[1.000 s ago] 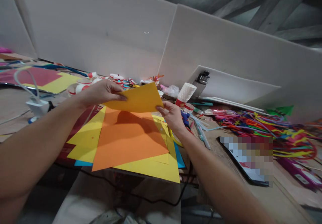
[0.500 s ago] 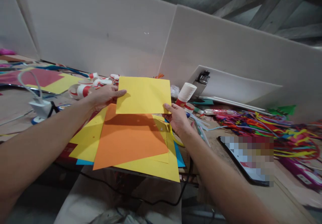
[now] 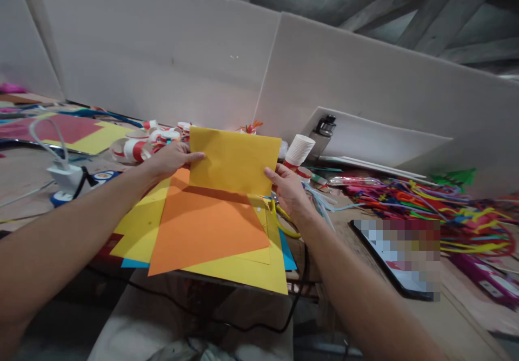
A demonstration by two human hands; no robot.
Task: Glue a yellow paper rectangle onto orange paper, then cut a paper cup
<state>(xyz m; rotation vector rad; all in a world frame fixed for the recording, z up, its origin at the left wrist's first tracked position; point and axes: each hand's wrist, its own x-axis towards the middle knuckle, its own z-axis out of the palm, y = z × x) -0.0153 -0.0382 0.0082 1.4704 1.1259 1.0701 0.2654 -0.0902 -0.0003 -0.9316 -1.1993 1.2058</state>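
A sheet of yellow paper (image 3: 234, 160) is held up between my two hands. My left hand (image 3: 175, 160) pinches its left edge, thumb on the near face. At the lower right edge, my right hand (image 3: 287, 184) pinches it the same way; the fingers behind the sheet are hidden. Below it lies an orange sheet (image 3: 206, 231) on top of several yellow sheets (image 3: 251, 272), with blue paper (image 3: 287, 250) showing at the sides. Scissors with yellow handles (image 3: 286, 223) lie beside the pile, partly covered by my right hand.
Paper cups (image 3: 300, 150) stand stacked behind my right hand, near a dark-capped bottle (image 3: 322, 136). To the right are a phone (image 3: 389, 263) and a heap of colourful pipe cleaners (image 3: 430, 204). A white charger (image 3: 67, 177) sits at left. A black cable (image 3: 178, 301) hangs below the table edge.
The yellow sheet has tilted and shifted slightly down and to the right, its face now darker. Both hands keep their pinch. More of the scissors' yellow handles shows.
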